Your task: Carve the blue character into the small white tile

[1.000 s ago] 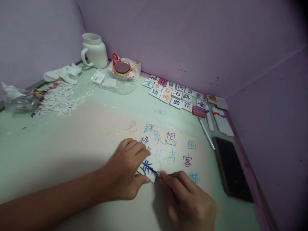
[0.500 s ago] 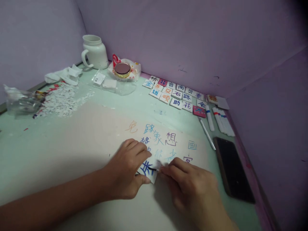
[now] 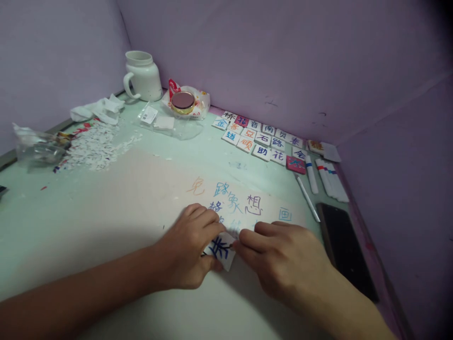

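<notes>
My left hand point(image 3: 187, 250) pinches a small white tile point(image 3: 221, 249) bearing a blue character and holds it down on a pale sheet point(image 3: 148, 198) covered with handwritten characters. My right hand point(image 3: 283, 257) is closed, its fingertips pressed against the tile's right edge. A thin dark tool tip shows just at those fingertips; the rest of it is hidden under the hand.
Rows of character tiles point(image 3: 260, 139) lie at the back by the purple wall. Marker pens point(image 3: 329, 182), a thin white stick point(image 3: 307, 198) and a black phone point(image 3: 348, 250) lie at right. A white mug point(image 3: 143, 75), a round tin point(image 3: 183, 101), crumpled tissue point(image 3: 97, 108), a clear plastic bag point(image 3: 33, 148) and paper scraps point(image 3: 92, 146) are at back left.
My right hand has moved up and left over the tile's right side, covering more written characters. The left hand keeps its hold on the tile.
</notes>
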`<state>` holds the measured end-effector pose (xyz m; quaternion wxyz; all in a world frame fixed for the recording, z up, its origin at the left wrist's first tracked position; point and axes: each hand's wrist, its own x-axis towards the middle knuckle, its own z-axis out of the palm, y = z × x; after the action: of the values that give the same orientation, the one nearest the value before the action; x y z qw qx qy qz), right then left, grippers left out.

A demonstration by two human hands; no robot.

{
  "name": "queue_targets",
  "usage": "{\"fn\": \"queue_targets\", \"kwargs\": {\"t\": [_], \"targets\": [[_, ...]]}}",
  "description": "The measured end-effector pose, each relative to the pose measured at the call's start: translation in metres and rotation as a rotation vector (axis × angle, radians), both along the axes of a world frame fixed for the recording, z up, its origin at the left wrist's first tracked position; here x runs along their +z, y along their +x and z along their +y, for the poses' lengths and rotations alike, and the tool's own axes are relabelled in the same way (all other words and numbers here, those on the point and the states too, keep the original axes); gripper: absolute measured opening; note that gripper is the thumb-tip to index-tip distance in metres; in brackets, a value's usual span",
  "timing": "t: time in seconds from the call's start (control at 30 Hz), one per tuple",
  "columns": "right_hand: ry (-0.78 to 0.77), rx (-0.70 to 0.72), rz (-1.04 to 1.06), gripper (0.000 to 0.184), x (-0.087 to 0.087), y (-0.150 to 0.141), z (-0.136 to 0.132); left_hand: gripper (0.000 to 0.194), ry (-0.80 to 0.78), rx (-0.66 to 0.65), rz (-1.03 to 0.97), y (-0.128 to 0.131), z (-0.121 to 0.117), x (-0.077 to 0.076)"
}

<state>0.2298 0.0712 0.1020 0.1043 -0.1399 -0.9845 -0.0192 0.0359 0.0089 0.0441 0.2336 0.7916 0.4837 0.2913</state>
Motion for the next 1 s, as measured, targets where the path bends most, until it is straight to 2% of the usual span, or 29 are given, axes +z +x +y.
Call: {"fn": "queue_targets", "kwargs": {"t": [0.1,0.3,0.47,0.6,0.77,1.0], "targets": [[0.023,0.003,-0.004,0.035,0.004,-0.003,-0.003,0.038,0.001,0.015,0.014,0.001,0.001,0.000],[0.040,-0.136,0.084,0.040,0.000,0.001,-0.020,0.038,0.036,0.026,0.028,0.001,0.001,-0.002],[-0.206,-0.233,0.285,0.020,-0.002,0.021,-0.024,0.039,0.025,-0.001,0.025,-0.001,0.000,-0.003],[-0.163,-0.364,0.309,0.015,-0.009,0.033,-0.025,0.043,0.008,-0.013,0.024,-0.003,0.000,-0.004],[-0.160,-0.387,0.262,0.025,-0.019,0.027,-0.033,0.043,0.015,-0.014,0.031,-0.003,0.001,-0.004],[-0.083,-0.459,0.287,0.028,-0.032,0.018,-0.042,0.042,0.017,-0.016,0.027,-0.003,0.001,-0.003]]}}
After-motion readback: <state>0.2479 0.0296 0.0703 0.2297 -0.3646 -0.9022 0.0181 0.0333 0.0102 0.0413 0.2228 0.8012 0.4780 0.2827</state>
